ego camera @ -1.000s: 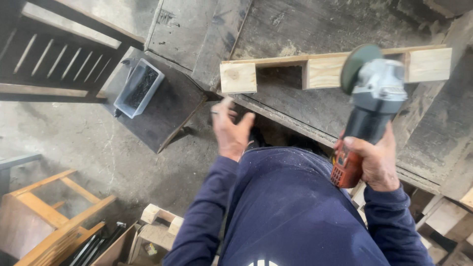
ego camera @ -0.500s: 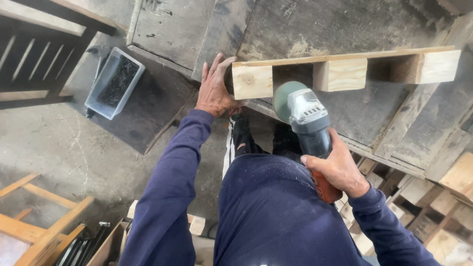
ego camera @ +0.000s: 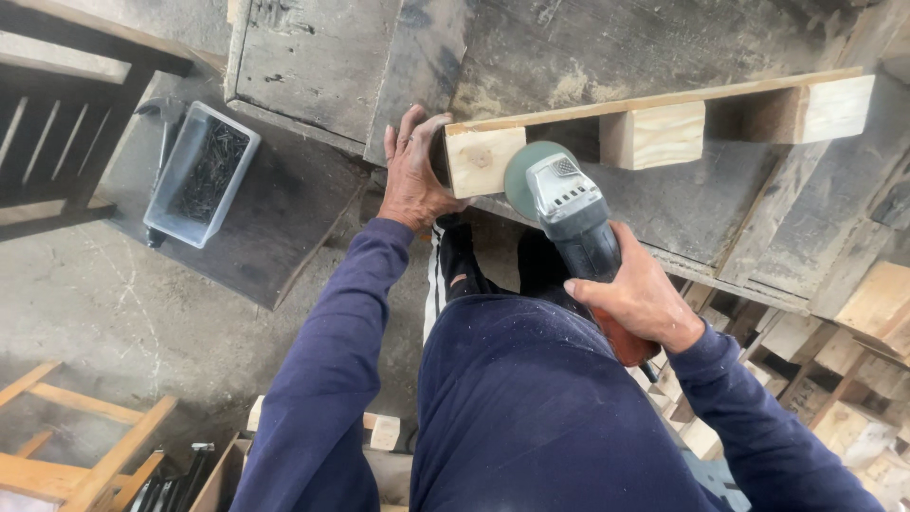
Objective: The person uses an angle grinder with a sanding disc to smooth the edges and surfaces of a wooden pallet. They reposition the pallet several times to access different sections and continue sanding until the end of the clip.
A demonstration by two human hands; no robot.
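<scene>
Head view: the left hand grips the left end of the pallet, fingers wrapped over its end block at the bench's near edge. The right hand is closed around the grinder, whose disc sits just right of that block. The pallet's long axis runs left to right, and the left hand is nearer.

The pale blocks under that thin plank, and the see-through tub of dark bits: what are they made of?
Pale blocks: raw, unfinished softwood by the look, with visible grain and a knot. See-through tub: probably clear plastic, with translucent walls; the dark bits look like metal nails.
</scene>
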